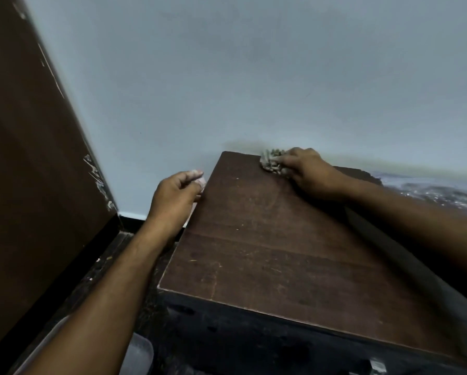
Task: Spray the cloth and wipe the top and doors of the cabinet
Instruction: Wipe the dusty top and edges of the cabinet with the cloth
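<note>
The cabinet's brown wooden top (pixel 267 255) fills the lower middle of the head view, scratched and dusty. My right hand (pixel 308 171) grips a crumpled grey-green cloth (pixel 271 161) and presses it onto the top at its far edge, against the wall. My left hand (pixel 175 196) sits at the top's left edge with its fingers curled; whether they hold something small I cannot tell. The cabinet's dark front (pixel 254 342) shows below the near edge. No spray bottle is in view.
A pale grey wall (pixel 254 77) stands right behind the cabinet. A tall brown panel (pixel 32 158) with chipped edges leans at the left. Dark floor (pixel 113 266) lies between it and the cabinet. A patterned dark surface (pixel 429 190) lies to the right.
</note>
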Available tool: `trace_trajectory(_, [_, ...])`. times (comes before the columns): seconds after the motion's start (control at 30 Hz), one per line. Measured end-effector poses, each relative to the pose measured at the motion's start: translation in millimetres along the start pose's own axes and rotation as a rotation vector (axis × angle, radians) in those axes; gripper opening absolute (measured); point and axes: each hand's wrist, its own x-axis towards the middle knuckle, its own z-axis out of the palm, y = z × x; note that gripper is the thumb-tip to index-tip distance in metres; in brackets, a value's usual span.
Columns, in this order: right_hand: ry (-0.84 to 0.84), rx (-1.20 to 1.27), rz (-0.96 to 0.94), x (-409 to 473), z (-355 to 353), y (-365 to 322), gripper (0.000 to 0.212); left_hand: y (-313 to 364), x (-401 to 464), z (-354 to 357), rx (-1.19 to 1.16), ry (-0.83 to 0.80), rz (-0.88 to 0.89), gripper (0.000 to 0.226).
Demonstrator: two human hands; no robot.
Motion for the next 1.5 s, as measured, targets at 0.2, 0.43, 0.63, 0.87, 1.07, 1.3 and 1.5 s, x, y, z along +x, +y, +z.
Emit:
trace_trajectory(0.2, [0.011,0.107,-0.412,-18.9,29.0,-92.6,0.036,-10.5,13.2,-1.5,-0.272,0.188,-0.093,0.024])
trace_trajectory(0.43, [-0.005,0.119,-0.357,17.3,7.9,-59.5,0.037,-17.2,15.1,-2.5,-0.333,0.151,-0.166,0.032])
trace_trajectory(0.63, [-0.009,-0.001,-0.196,37.4,24.4,-69.0,0.041,-11.9,8.2,-1.9,-0.219,0.206,-0.032,0.033])
trace_trajectory(0.87, [0.005,0.069,-0.432,30.2,17.7,-60.8,0.038,-5.7,1.3,6.6,-0.225,0.203,-0.023,0.037])
trace_trajectory(1.07, [0.021,-0.097,-0.055,62.3,35.0,-45.4,0.042,-5.1,-1.6,-6.8,-0.034,0.166,0.092,0.021])
trace_trajectory(1.3, [-0.062,0.173,-0.422,-82.4,25.2,-130.5,0.038,7.0,-10.2,-5.7,0.026,0.017,0.204,0.017])
trace_trajectory(1.5, [-0.142,-0.175,-0.512,-92.2,20.8,-96.4,0.019,44.1,-32.1,1.5,0.412,-0.266,0.379,0.015])
